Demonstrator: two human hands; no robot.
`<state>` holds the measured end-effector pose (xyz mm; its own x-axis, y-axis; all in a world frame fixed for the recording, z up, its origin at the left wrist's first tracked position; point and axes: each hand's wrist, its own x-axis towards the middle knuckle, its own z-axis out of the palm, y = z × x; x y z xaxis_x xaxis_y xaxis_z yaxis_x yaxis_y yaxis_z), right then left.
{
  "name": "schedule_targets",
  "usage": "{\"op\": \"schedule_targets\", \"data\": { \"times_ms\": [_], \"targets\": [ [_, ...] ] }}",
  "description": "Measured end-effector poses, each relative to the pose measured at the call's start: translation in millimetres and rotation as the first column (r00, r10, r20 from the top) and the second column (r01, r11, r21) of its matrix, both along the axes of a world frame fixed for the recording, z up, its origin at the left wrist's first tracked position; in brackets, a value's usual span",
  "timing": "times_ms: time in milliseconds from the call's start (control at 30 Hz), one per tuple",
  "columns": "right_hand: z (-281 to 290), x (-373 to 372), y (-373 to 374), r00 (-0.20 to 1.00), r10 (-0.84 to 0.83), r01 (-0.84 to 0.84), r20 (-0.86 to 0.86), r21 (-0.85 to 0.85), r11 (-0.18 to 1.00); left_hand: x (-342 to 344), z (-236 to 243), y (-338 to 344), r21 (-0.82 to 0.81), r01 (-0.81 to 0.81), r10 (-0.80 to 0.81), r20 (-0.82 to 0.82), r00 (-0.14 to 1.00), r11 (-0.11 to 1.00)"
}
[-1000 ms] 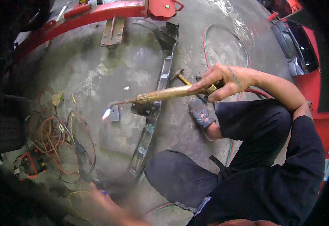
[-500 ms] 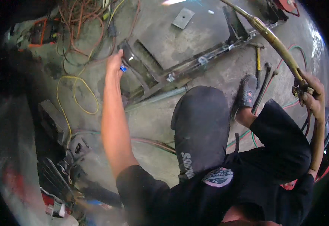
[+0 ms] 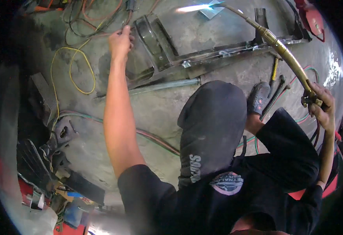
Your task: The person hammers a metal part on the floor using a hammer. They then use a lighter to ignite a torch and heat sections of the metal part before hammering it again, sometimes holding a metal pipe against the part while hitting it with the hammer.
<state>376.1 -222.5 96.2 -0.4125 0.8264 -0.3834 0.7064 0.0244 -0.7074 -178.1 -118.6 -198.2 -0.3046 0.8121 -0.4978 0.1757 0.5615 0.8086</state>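
Observation:
My right hand is closed around the valve end of a brass gas torch. The torch slants up and left, and a bright white-blue flame burns from its bent tip. My left arm reaches forward, with my left hand curled beside the end of a dark metal frame on the floor. A reddish hose and a dark cable pass by its fingertips; what those fingers hold, if anything, is hidden. A small square metal plate lies right by the flame.
A grey pipe lies along the frame's near side. Beside my shoe are a yellow-handled hammer and dark bars. A yellow cord loops at left; red and green hoses cross the floor. A red object stands far right.
My left hand has come off the frame's end and sits left of it; the blue item under it no longer shows. The view has shifted, bringing the flame and torch tip fully into sight.

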Motion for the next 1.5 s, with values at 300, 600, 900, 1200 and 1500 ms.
{"op": "schedule_targets", "data": {
  "times_ms": [300, 600, 900, 1200, 1500],
  "targets": [
    [6, -33, 14, 0.994, 0.108, -0.108, 0.002, -0.064, 0.992, 29, 57, -128, 0.264, -0.473, 0.457, 0.122, 0.881, 0.841],
    [3, -101, 34, 0.924, 0.382, -0.379, 0.012, -0.093, 0.921, 130, 34, -242, -0.012, -0.223, 0.218, 0.257, 0.941, 0.975],
    [-14, -157, 32, 0.810, 0.543, -0.539, 0.221, -0.085, 0.838, 125, 18, -251, -0.086, -0.197, 0.215, 0.408, 0.887, 0.977],
    [-28, -176, 15, 0.568, 0.643, -0.747, 0.514, -0.005, 0.665, 122, 67, -188, -0.078, -0.014, 0.062, 0.660, 0.749, 0.997],
    [-44, -185, 7, 0.346, 0.655, -0.887, 0.672, 0.006, 0.462, 155, 55, -165, -0.162, 0.037, 0.128, 0.880, 0.457, 0.986]
  ]
}}
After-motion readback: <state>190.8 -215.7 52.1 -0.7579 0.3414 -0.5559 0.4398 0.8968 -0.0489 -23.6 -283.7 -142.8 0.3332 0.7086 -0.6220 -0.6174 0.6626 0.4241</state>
